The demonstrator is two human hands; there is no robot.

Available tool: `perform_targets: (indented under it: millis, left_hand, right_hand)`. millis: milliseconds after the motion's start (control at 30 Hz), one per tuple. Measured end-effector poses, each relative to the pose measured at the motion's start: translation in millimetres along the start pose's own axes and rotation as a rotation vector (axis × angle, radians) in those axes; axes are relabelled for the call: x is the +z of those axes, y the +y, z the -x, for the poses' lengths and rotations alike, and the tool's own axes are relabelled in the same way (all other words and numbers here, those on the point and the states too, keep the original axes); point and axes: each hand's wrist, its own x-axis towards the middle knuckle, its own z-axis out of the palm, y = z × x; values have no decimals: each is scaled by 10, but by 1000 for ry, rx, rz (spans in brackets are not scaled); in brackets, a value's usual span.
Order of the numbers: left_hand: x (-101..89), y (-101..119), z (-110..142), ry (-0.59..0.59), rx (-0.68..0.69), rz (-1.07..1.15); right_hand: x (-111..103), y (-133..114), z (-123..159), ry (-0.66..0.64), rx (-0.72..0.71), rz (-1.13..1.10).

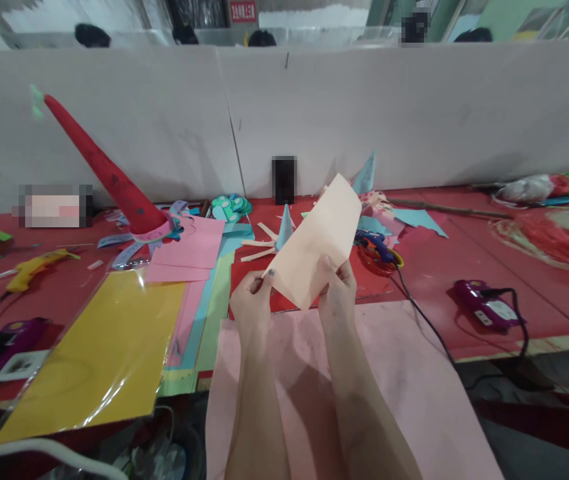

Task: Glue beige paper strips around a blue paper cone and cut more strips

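Both my hands hold up a cream-coloured sheet of paper (pixel 317 240), tilted, above the table. My left hand (pixel 252 293) pinches its lower left corner between thumb and fingers. Along the lower right edge, my right hand (pixel 337 287) grips with the thumb on the near face. Behind the sheet stands a small light-blue paper cone (pixel 285 228) with cream strips fanning out at its base. A large pink sheet (pixel 389 360) lies beneath my forearms. Part of a red sheet (pixel 249 293) shows under my hands.
A tall red cone (pixel 109 167) leans at left near pink sheets (pixel 194 247) and a wrapped yellow sheet (pixel 99 340). A yellow glue gun (pixel 34 270) lies far left, a blue one (pixel 374 247) at right. Its cable runs near a purple device (pixel 489 307). A white partition (pixel 164 113) stands behind.
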Motion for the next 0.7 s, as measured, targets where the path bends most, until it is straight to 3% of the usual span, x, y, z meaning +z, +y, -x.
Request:
perform_targets:
  millis: [200,400,533,633,700]
  left_hand:
    - [-8,63,41,-27,64,72]
    - [61,112,75,137,115,118]
    - [65,170,137,181,165,176]
    - [60,188,170,215,177,249]
    - [60,188,172,267,176,318]
  right_hand:
    - [65,-73,81,-45,46,-15]
    - [59,-71,102,-123,59,-84]
    - [17,-77,64,-127,79,-134]
    - [-8,-43,61,-156,136,-31]
    - [-9,-10,89,-295,215,136]
